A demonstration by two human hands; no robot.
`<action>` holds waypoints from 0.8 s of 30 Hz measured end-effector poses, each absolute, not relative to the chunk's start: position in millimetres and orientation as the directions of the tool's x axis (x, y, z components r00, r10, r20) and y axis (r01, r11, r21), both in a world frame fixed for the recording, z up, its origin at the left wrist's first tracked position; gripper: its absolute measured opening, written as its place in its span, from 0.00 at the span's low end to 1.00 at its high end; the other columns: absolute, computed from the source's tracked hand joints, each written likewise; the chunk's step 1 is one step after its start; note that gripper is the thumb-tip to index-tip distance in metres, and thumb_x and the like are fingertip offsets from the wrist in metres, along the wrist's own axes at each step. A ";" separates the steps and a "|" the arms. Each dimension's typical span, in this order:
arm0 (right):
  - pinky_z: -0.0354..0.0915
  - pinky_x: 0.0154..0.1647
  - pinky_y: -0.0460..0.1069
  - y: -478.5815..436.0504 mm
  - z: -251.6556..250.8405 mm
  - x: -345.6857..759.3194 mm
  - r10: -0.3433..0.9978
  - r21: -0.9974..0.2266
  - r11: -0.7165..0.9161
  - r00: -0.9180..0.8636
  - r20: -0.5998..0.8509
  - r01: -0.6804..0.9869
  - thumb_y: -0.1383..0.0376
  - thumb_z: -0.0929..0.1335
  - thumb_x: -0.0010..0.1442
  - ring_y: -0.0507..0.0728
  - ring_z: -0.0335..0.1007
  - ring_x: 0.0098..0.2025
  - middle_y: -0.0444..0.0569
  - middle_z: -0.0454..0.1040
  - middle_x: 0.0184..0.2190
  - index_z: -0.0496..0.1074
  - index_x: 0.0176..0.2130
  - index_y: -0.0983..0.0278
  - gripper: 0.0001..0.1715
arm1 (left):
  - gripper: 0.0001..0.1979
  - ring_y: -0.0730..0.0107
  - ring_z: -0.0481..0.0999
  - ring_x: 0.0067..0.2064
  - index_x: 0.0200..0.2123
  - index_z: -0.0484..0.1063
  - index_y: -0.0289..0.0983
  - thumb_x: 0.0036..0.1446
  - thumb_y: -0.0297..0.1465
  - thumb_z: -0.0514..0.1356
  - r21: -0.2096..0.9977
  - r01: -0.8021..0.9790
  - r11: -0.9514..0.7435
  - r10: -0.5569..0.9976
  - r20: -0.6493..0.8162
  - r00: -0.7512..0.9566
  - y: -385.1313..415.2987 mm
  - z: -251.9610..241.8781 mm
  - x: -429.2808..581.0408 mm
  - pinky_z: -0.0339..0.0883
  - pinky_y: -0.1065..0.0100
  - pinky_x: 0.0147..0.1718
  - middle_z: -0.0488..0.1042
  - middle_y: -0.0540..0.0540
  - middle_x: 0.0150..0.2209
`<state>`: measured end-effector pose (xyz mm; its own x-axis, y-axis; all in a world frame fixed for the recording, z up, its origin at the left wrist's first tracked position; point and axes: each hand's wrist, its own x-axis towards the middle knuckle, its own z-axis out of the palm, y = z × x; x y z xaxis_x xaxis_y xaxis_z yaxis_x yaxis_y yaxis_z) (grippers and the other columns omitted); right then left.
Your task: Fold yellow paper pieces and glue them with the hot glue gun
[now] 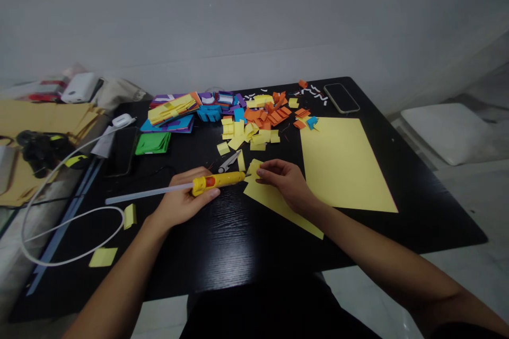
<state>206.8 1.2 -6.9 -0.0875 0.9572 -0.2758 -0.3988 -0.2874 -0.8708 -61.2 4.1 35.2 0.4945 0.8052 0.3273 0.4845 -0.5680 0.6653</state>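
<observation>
A yellow hot glue gun (218, 182) lies across my left hand (185, 196), whose fingers are wrapped round it. From its back end a long translucent glue stick (149, 193) sticks out to the left, while the nozzle points right. Just beyond the nozzle, my right hand (284, 183) is pinched over the upper end of a yellow paper strip (292, 217). Whatever lies between its fingertips is too small to make out. Behind the glue gun are scissors (229, 161), partly hidden, and a small folded yellow paper piece (241, 161).
Folded yellow pieces (237, 135) and orange pieces (274, 114) are heaped at the back. A large yellow sheet (350, 164) and a phone (341, 98) lie right. On the left are green papers (153, 143), a dark phone (121, 151) and a looped white cable (75, 264).
</observation>
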 end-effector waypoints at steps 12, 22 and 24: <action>0.74 0.37 0.48 -1.2 -4.6 206.9 0.971 -0.912 -0.238 -0.062 -0.230 -0.335 0.63 0.86 0.34 0.50 0.75 0.29 0.37 0.75 0.26 0.68 0.30 0.61 0.31 | 0.10 0.69 0.74 0.30 0.29 0.73 0.37 0.62 0.35 0.64 0.626 0.571 -0.531 0.846 0.363 0.390 7.3 29.2 -67.3 0.67 0.69 0.31 0.74 0.48 0.30; 0.71 0.31 0.48 -3.5 -5.2 208.0 0.966 -0.937 -0.241 -0.160 -0.205 -0.255 0.62 0.84 0.40 0.51 0.74 0.27 0.41 0.78 0.26 0.72 0.36 0.62 0.28 | 0.16 0.62 0.78 0.34 0.48 0.76 0.39 0.60 0.39 0.60 0.466 0.865 -0.185 0.968 0.238 0.079 21.2 21.3 -83.8 0.69 0.67 0.35 0.81 0.47 0.38; 0.71 0.33 0.49 -4.2 -4.8 207.2 0.961 -0.934 -0.250 -0.187 -0.206 -0.256 0.63 0.84 0.40 0.51 0.75 0.29 0.42 0.79 0.28 0.73 0.34 0.62 0.24 | 0.20 0.55 0.80 0.41 0.52 0.74 0.37 0.58 0.36 0.59 0.357 0.919 -0.166 0.978 0.183 0.105 25.6 19.4 -89.0 0.71 0.63 0.41 0.81 0.42 0.45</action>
<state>207.2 -4.2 -4.8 -0.1867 0.9607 -0.2056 -0.2564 -0.2497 -0.9338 -89.0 25.6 19.4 0.1052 0.9775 0.1827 0.9194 -0.1656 0.3568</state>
